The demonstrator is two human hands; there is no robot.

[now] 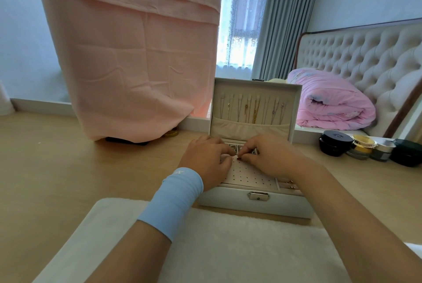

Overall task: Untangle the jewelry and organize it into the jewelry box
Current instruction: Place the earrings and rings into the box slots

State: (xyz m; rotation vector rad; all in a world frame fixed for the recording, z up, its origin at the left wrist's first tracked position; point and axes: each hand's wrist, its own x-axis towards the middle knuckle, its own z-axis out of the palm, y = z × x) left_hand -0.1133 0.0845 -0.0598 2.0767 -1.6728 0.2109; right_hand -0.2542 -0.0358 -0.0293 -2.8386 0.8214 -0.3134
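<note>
**Clerk:** Nearest the camera?

**Inspector:** A white fleecy mat (228, 248) lies on the wooden worktop (68, 168). Both forearms reach over it, and the left one wears a pale blue wristband (173, 200).

**Clerk:** And the jewelry box?

**Inspector:** The jewelry box (228, 201) stands just beyond the mat, open, with its metal latch (258, 195) facing the person. Both hands are inside it, over the perforated panel (249, 175).

**Clerk:** State of the hands?

**Inspector:** The right hand (271, 157) has its fingertips pinched on a small dark-red piece (239, 158) at the panel's far edge. The left hand (207, 161) rests on the panel's left side with its fingers curled. I cannot tell whether it holds anything.

**Clerk:** Other jewelry?

**Inspector:** Small gold pieces (288, 183) lie in the right-hand compartment, partly hidden by the right wrist. Necklaces (254, 109) hang in a row inside the upright lid (295, 109), with their lower ends tucked into its pocket (246, 127).

**Clerk:** Beyond the box?

**Inspector:** Cosmetic jars (356, 148) stand to the right on the worktop. A pink cloth (137, 65) hangs to the left. Farther right, a rolled pink quilt (331, 107) lies against a tufted headboard (365, 54).
</note>
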